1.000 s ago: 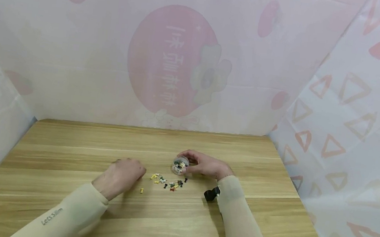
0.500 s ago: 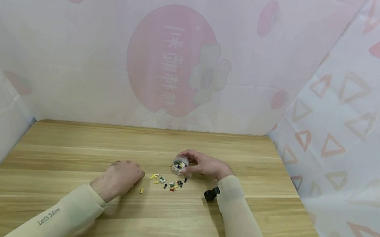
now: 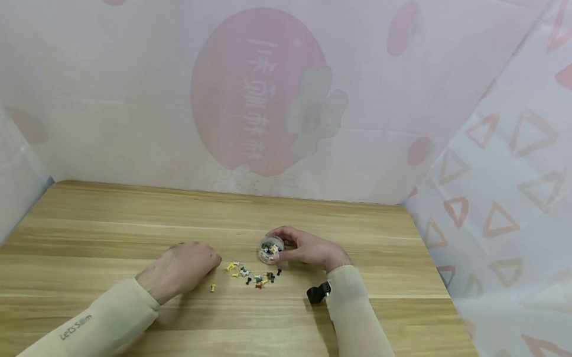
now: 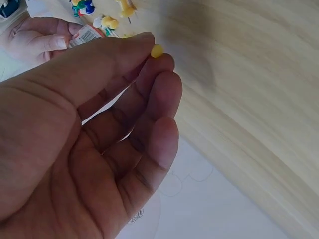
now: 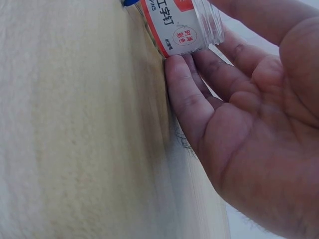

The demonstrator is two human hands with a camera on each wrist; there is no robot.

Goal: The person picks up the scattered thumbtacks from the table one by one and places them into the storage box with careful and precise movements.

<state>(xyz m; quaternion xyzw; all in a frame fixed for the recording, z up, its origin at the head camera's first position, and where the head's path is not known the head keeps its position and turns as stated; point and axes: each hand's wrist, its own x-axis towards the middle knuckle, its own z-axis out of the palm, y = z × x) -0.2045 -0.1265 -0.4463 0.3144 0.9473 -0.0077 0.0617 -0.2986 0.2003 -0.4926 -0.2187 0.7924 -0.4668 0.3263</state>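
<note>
My left hand (image 3: 180, 271) hovers low over the table, left of the scattered push pins. In the left wrist view, its thumb and index finger pinch a yellow push pin (image 4: 157, 51), of which only the rounded end shows. My right hand (image 3: 312, 249) grips a small clear jar (image 3: 270, 252) from its right side. Several push pins of mixed colours lie inside it. The right wrist view shows its white and red label (image 5: 174, 25) and threaded clear neck. In front of the jar lie loose pins, among them a red push pin (image 3: 259, 286).
A lone yellow push pin (image 3: 213, 288) lies on the wooden table (image 3: 255, 341), near my left hand. A black device (image 3: 318, 292) is strapped at my right wrist. Printed white sheeting (image 3: 137, 124) rises along the table's back edge and sides.
My left hand has shifted slightly left, then back right toward the loose pins. The right hand and the jar have stayed in place.
</note>
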